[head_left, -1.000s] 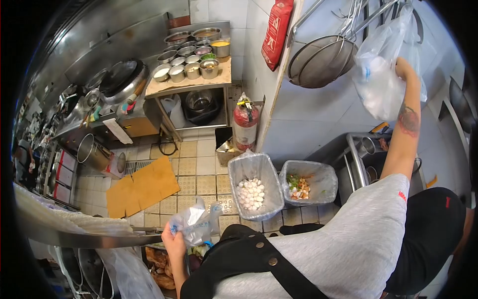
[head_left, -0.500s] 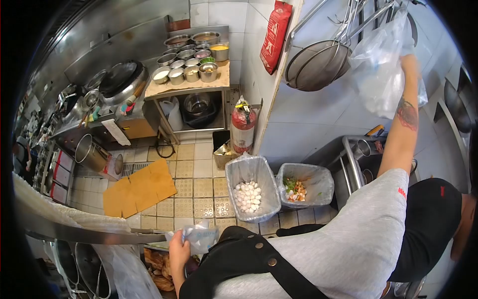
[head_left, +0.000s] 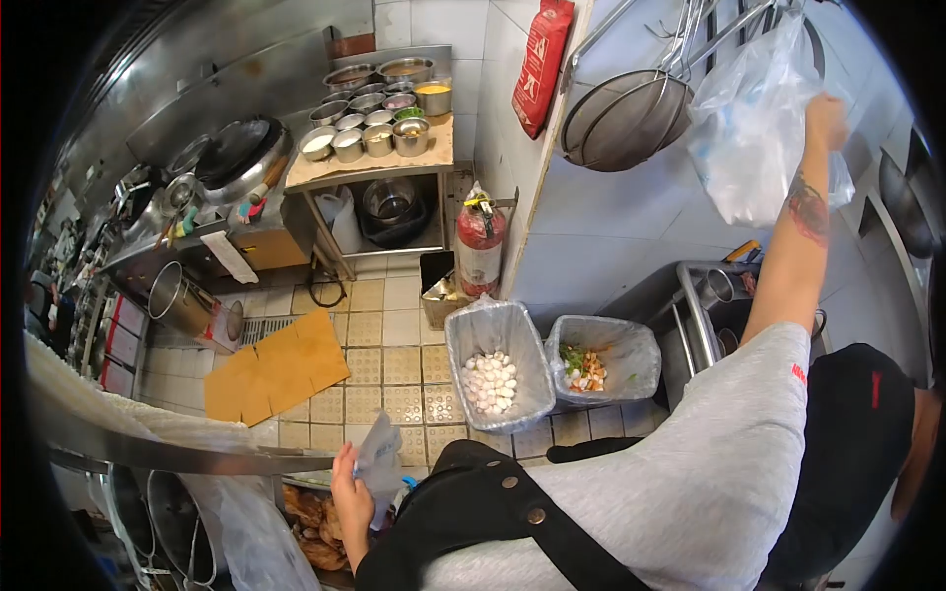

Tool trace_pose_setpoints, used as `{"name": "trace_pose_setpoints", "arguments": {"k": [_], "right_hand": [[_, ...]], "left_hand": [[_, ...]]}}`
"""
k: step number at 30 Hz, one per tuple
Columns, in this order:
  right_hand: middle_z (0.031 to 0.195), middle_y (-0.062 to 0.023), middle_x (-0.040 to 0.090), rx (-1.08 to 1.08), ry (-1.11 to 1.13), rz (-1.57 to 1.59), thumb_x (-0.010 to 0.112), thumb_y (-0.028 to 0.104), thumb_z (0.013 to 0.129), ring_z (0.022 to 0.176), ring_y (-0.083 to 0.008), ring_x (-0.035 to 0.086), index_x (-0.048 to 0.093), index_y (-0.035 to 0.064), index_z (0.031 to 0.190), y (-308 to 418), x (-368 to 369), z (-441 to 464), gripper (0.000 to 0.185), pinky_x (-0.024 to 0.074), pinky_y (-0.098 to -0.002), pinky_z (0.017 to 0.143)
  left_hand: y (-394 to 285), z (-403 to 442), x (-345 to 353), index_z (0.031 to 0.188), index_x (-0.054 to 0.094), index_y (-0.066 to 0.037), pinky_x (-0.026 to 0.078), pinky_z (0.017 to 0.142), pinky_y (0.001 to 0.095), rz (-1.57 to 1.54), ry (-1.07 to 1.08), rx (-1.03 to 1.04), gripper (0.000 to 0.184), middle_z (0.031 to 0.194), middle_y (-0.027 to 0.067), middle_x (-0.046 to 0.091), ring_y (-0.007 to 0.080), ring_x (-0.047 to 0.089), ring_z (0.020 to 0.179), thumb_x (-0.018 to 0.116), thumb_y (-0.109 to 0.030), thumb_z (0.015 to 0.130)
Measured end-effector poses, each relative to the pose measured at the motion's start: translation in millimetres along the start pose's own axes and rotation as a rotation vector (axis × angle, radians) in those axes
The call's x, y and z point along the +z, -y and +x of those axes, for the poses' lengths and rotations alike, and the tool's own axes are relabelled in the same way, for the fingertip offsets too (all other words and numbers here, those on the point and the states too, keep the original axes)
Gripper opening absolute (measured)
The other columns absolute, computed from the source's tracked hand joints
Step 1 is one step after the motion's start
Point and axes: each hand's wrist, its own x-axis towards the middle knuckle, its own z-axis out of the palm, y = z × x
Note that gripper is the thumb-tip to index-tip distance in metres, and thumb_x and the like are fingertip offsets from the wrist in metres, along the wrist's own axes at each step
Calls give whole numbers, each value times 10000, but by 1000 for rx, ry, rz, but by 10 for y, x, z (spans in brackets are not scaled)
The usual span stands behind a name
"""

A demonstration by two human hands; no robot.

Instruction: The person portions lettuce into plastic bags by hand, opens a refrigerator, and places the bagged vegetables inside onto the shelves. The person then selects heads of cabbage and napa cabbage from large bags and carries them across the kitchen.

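Note:
A small, thin clear plastic bag (head_left: 377, 455) stands up out of my left hand (head_left: 352, 497), whose fingers are closed on it at lower left. Browned pieces of food (head_left: 313, 527) lie in a container just beside and below that hand. At upper right, my right hand (head_left: 826, 122) is raised with its arm stretched out, against the edge of a large clear plastic bag (head_left: 744, 148) hanging on the wall. Its fingers look curled and slightly blurred; what they hold, if anything, is hidden. More crumpled plastic shows inside the hanging bag.
Strainers (head_left: 626, 118) hang left of the big bag. Two lined bins stand on the floor: one with white bulbs (head_left: 489, 382), one with scraps (head_left: 583, 368). A fire extinguisher (head_left: 480, 246), flattened cardboard (head_left: 279, 367) and a metal cart (head_left: 687, 295) stand or lie around.
My right hand has shifted slightly right and down along the hanging bag. In my left hand the small bag has swung from lying sideways to pointing up, and the fingers have straightened somewhat.

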Motion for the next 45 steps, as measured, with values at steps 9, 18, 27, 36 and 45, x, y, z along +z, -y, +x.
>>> {"name": "trace_pose_setpoints", "arguments": {"k": [9, 18, 27, 36, 45], "right_hand": [[917, -167, 646, -478, -773, 943, 651, 84, 807, 931, -331, 634, 580, -26, 818, 1192, -1366, -1325, 132, 500, -383, 820], [1162, -93, 630, -1231, 431, 1617, 695, 131, 760, 1142, -251, 572, 585, 143, 761, 1977, -2450, -5070, 110, 339, -569, 995], [1049, -95, 632, -872, 948, 1802, 774, 174, 680, 984, -253, 607, 642, 80, 967, 2257, -2581, -5248, 330, 482, -373, 838], [799, -23, 587, -676, 1993, 1401, 721, 177, 785, 777, -105, 546, 679, 78, 1028, 2505, -2262, -5247, 266, 432, -268, 672], [736, 10, 624, -552, 2178, 1757, 713, 97, 799, 655, -41, 540, 624, 26, 786, 2348, -1992, -5442, 114, 419, -188, 584]], "left_hand": [[-17, 283, -95, 1121, 560, 62, 411, 948, 365, -671, -140, -127, 536, 1080, 144, 590, 238, 553, 1033, 338, 48, 633], [-991, 922, 99, 1376, 356, -18, 369, 986, 366, -1205, 152, 172, 825, 1243, 134, 519, 223, 483, 1154, 600, -548, 793], [-580, 873, -140, 1280, 458, -8, 428, 930, 315, -1203, 166, -215, 439, 1203, 87, 545, 174, 536, 1076, 589, -155, 887], [-628, 805, -149, 1265, 474, 1, 425, 928, 318, -771, 36, -74, 437, 1185, 90, 557, 185, 531, 1067, 596, -203, 898], [-606, 916, -118, 1127, 570, 9, 452, 841, 339, -412, 31, -87, 330, 1046, 114, 608, 209, 566, 963, 613, -224, 899]]}}
